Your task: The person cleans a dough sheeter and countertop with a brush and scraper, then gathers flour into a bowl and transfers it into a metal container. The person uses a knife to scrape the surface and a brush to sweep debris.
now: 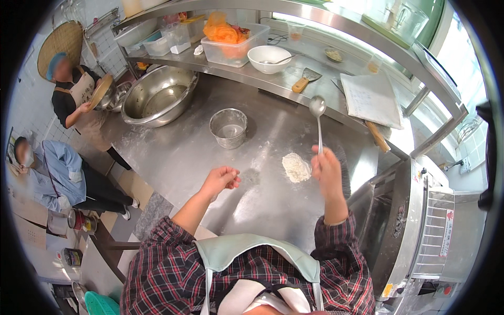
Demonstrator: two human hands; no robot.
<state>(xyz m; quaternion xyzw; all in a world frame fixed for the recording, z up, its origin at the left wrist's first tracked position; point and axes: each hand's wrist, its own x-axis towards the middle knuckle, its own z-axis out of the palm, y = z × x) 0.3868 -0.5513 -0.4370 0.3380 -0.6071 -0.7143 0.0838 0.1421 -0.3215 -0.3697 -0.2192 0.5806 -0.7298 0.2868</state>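
My right hand (328,170) grips the handle of a metal spoon (319,125), its bowl pointing away from me toward the shelf. Just left of that hand, a small heap of white flour (296,168) lies on the stainless steel table (271,204). My left hand (223,181) is over the table with its fingers curled in; nothing shows in it. Beyond the left hand stands a small round metal container (228,129), dusted white on the outside. A thin smear of flour marks the steel between the hands.
A large steel basin (159,96) sits at the back left. The shelf (236,73) holds a white bowl (269,59), a scraper (306,80), a plastic bin (236,49) and a white cloth-like sheet (372,98). A metal appliance (401,236) stands right. Two people are at left.
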